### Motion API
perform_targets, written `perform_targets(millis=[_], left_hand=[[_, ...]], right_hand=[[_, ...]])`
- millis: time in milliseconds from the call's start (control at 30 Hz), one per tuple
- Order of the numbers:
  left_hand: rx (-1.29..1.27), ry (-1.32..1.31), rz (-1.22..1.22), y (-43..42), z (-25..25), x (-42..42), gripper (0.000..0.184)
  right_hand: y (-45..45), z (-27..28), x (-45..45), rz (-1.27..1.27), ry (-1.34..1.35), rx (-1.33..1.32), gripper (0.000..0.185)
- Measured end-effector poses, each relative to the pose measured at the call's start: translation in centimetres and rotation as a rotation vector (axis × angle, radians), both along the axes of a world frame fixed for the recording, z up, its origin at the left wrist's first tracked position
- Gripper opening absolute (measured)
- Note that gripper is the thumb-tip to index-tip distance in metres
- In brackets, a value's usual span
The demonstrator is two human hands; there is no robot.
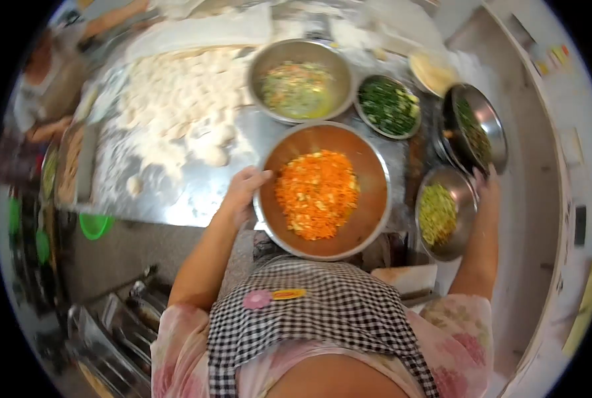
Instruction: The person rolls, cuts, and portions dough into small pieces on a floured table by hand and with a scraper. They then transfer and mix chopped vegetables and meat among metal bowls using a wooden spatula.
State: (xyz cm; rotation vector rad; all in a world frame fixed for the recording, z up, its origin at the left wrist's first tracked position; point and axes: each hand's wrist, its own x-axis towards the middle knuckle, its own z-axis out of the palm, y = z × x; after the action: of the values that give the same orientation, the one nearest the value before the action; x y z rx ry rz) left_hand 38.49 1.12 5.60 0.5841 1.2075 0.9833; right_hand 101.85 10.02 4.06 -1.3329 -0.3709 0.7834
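My left hand (pixel 244 190) grips the left rim of a large metal bowl (pixel 370 199), thumb over the edge. Chopped orange carrot (pixel 317 192) with pale bits lies in this bowl, which stands at the table's front edge, close to the apron. Out to the right, my right hand (pixel 486 182) has its fingers on the lower rim of a tilted metal bowl (pixel 492 123) holding dark green chopped filling (pixel 472 129). Just below it, beside my right forearm, is another metal bowl (pixel 465 196) with light green shreds (pixel 437 213).
Floured dough pieces (pixel 183 93) cover the left of the metal table (pixel 176 211). Behind the carrot stand a bowl of mixed vegetables (pixel 339 63) and a bowl of chopped greens (pixel 389 106). A yellowish bowl (pixel 434 73) is at back right. Another person (pixel 54 93) stands at far left.
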Motion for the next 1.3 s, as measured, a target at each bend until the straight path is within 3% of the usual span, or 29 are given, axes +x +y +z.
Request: perform_targets(millis=[33,67,133,333,367,467,500,533,567,667,767,967,1167,1267,1300], left_hand=[[0.069,-0.04,-0.013,0.0,0.0,0.0,0.025],[0.03,-0.022,-0.003,0.3,-1.4,-0.6,0.024],[0.059,-0.08,-0.031,0.5,-2.4,-1.0,0.024],[0.044,-0.093,-0.011,0.3,-1.5,-0.5,0.02],[0.04,-0.063,-0.027,0.4,-1.6,-0.7,0.019],[0.07,-0.038,-0.025,0.2,-1.3,-0.6,0.019],[0.079,-0.028,-0.039,0.4,-2.0,-0.9,0.021],[0.092,-0.047,-0.03,0.3,-2.0,-0.8,0.021],[0.104,-0.065,-0.021,0.2,-2.0,-0.7,0.021],[0.114,-0.043,-0.011,0.2,-2.0,-0.6,0.02],[0.106,0.004,-0.008,0.3,-1.9,-0.5,0.018],[0.106,0.015,-0.026,0.4,-2.1,-0.6,0.017],[0.122,0.042,-0.057,0.5,-1.3,-0.3,0.025],[0.114,0.006,-0.058,0.5,-1.7,-0.4,0.027],[0.107,0.015,-0.068,0.5,-1.7,-0.4,0.028]], right_hand=[[0.3,-0.7,1.1,-0.014,-0.052,-0.052,0.046],[1.1,0.5,-0.2,-0.065,0.092,-0.063,0.053],[0.6,2.7,-2.8,-0.133,0.179,-0.185,0.04],[-2.1,2.6,-3.9,0.106,0.107,-0.251,0.044],[-2.5,4.4,-7.5,0.135,-0.044,-0.345,0.039],[-2.9,5.0,-13.4,0.427,-0.459,-0.303,0.027],[-2.4,5.0,-14.7,0.464,-0.965,-0.333,0.025],[-2.0,5.2,-16.4,0.414,-1.319,-0.178,0.025],[-1.5,6.0,-17.7,0.475,-1.347,-0.27,0.028],[1.1,5.1,-19.3,0.346,-1.682,-0.388,0.031],[2.7,5.3,-19.9,0.461,-1.716,-0.633,0.031],[4.3,3.5,-19.0,0.415,-1.722,-0.66,0.026],[3.5,3.6,-19.3,0.375,-1.615,-0.552,0.031],[2.6,2.4,-18.6,0.225,-1.521,-0.332,0.033],[2.0,2.6,-18.3,0.253,-1.256,-0.34,0.035]])
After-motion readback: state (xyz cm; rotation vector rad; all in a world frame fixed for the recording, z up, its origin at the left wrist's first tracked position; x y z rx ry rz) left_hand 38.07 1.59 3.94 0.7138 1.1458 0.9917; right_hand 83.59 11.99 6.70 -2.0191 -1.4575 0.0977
